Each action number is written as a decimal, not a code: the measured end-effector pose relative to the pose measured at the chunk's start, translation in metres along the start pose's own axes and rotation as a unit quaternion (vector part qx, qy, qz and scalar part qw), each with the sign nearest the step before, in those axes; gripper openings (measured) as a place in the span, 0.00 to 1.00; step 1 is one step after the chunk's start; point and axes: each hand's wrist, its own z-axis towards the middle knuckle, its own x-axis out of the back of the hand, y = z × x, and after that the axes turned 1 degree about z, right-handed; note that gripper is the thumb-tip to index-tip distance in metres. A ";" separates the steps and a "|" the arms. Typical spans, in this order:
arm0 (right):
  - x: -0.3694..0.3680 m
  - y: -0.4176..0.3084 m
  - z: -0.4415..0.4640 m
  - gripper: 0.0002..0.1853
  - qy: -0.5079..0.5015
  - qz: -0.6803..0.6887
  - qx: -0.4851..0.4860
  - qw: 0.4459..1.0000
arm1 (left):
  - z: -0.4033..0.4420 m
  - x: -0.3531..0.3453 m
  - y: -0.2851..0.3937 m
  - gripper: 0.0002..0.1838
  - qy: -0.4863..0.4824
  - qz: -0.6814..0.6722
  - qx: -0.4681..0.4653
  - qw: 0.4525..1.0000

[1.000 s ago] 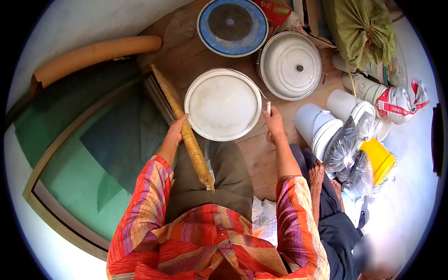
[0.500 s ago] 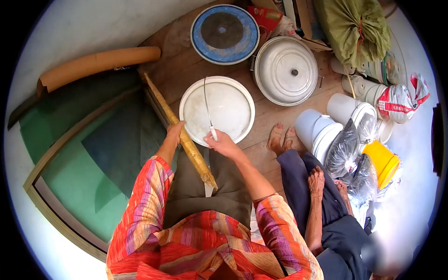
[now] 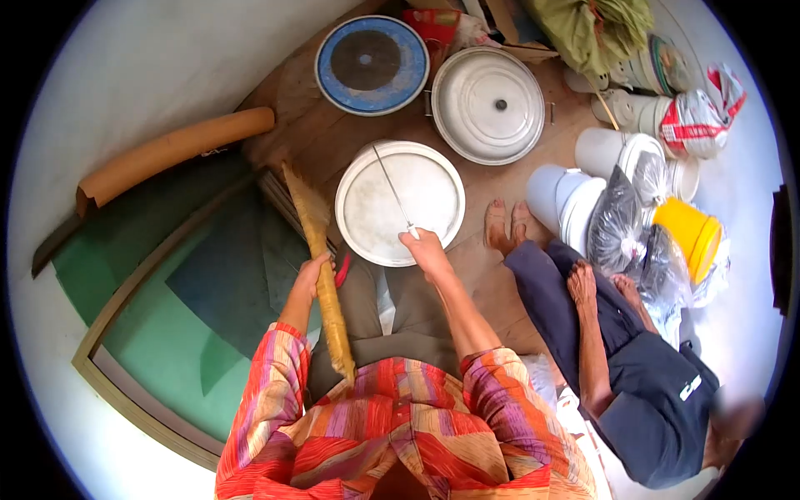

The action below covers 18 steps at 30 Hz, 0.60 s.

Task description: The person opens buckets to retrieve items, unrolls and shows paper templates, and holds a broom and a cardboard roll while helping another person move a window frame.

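Left hand [image 3: 310, 276]: reaches up from the lower left, forearm slanting toward the middle of the frame.
Left grip: closed around a long yellow bundle [image 3: 332, 323], which slants from left of centre down to the striped shirt [image 3: 408, 412].
Right hand [image 3: 426, 253]: near the frame's middle, forearm stretched up and leftward from the lower right.
Right grip: fingers curled round the white handle [image 3: 412, 232] of a wire [image 3: 389, 177].
White lid [image 3: 364, 204]: centre of the frame, the wire crossing above it.
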 end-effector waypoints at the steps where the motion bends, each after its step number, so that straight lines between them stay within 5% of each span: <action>1: 0.005 0.001 -0.005 0.16 -0.007 -0.003 -0.021 1.000 | -0.012 0.005 0.000 0.14 0.007 0.033 0.013 0.999; 6: 0.046 -0.019 -0.064 0.14 0.036 0.093 -0.002 0.995 | -0.061 0.020 0.010 0.13 0.029 0.082 0.037 0.996; 8: 0.055 -0.030 -0.079 0.12 0.044 0.154 -0.088 0.983 | -0.077 0.018 0.020 0.13 0.035 0.081 0.037 0.995; 18: 0.082 0.042 -0.095 0.10 0.128 0.401 -0.087 0.903 | -0.105 0.010 0.063 0.12 0.065 0.162 0.006 0.985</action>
